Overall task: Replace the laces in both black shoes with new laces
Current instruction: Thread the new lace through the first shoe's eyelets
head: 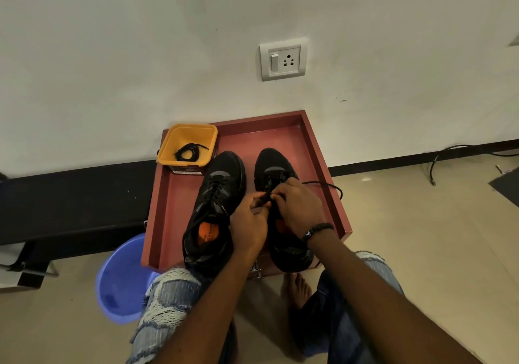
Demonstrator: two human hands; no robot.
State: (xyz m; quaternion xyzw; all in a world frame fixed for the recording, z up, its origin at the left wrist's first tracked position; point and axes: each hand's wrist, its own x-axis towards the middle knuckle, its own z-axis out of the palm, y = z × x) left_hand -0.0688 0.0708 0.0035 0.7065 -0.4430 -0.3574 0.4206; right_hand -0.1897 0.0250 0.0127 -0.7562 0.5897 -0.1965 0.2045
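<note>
The shallow reddish-brown wooden tray [317, 150] sits against the white wall and carries everything that matters; its near edge hangs close to the person's knees, so a knock from a leg could jolt both shoes. On it stand two black mesh trainers side by side, toes to the wall: the left shoe [216, 195] looks laced, its orange insole showing, while the right shoe [273, 167] is under both hands. The left hand [248, 223] and the right hand [299, 209] meet over its eyelets, fingertips curled and pinching a thin black lace [325, 185], whose free end loops out to the right and over the tray's rim. That trailing end is the likeliest trouble: it could snag on the rim or be pulled right through an eyelet if one side is drawn too hard, leaving uneven lengths. Which eyelet is being worked is hidden by the fingers. In the square yellow plastic tub [168, 153] at the tray's far-left corner lies a coiled black lace [189, 151]; being the same colour, old and new could be confused.
</note>
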